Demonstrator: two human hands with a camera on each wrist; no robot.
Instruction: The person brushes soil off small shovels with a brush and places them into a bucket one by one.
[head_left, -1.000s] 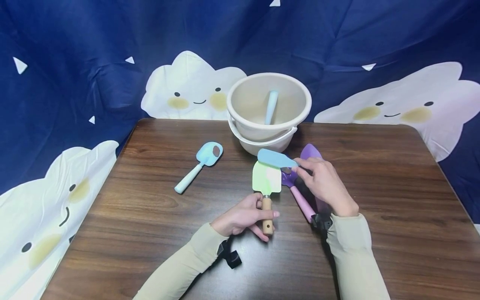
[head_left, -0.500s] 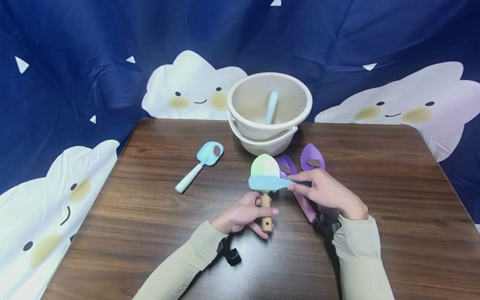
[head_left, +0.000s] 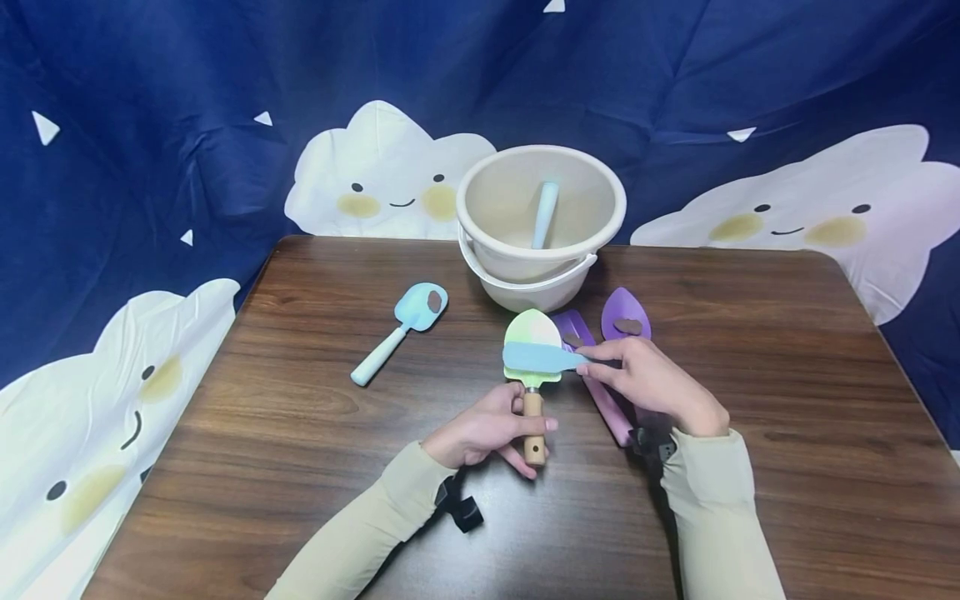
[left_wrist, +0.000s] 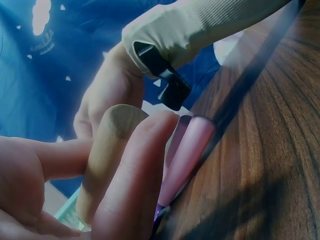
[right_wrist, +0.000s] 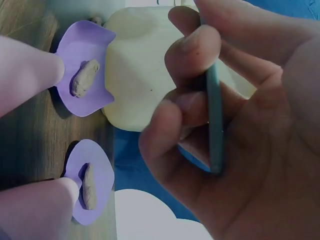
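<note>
The left hand (head_left: 480,432) grips the wooden handle (head_left: 534,404) of a trowel with a light green blade (head_left: 532,325). From the right, the right hand (head_left: 660,382) pinches the narrow end of a flat light blue spatula-like tool (head_left: 538,357). Its wide part crosses over the green blade; whether they touch I cannot tell. In the right wrist view this tool (right_wrist: 215,125) shows edge-on between thumb and fingers. The left wrist view shows the trowel's handle (left_wrist: 106,160) between fingers and thumb.
Two purple toy shovels (head_left: 618,307) with pink handles lie by the right hand, each bearing a brown lump. A light blue shovel (head_left: 418,304) with a brown lump lies left. Behind stands a cream bucket (head_left: 487,258) with a pale blue handle (head_left: 546,212) inside.
The right hand has drawn the blue tool from the green blade's top down toward its base, then slightly back up. The left hand has stayed nearly still.
</note>
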